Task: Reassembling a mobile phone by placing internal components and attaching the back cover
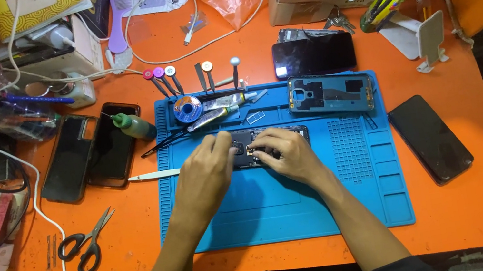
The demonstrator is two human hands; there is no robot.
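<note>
An opened phone (253, 139) with its dark inner board showing lies on a blue repair mat (332, 205) on the orange table. My left hand (208, 172) rests on the phone's left end with the fingers curled onto it. My right hand (287, 153) covers the phone's right half, fingertips pinched at a small part near the middle of the board. What the fingertips hold is too small to tell. A teal phone back frame (330, 93) lies at the mat's upper right.
Solder spool (188, 108), tubes and tweezers sit along the mat's top. Several screwdrivers (162, 80) stand behind it. Dark phones lie at left (69, 159), back (313, 55) and right (430, 138). Scissors (84, 244), a green bottle (134, 126), a white spudger (153, 175) and cables crowd the left.
</note>
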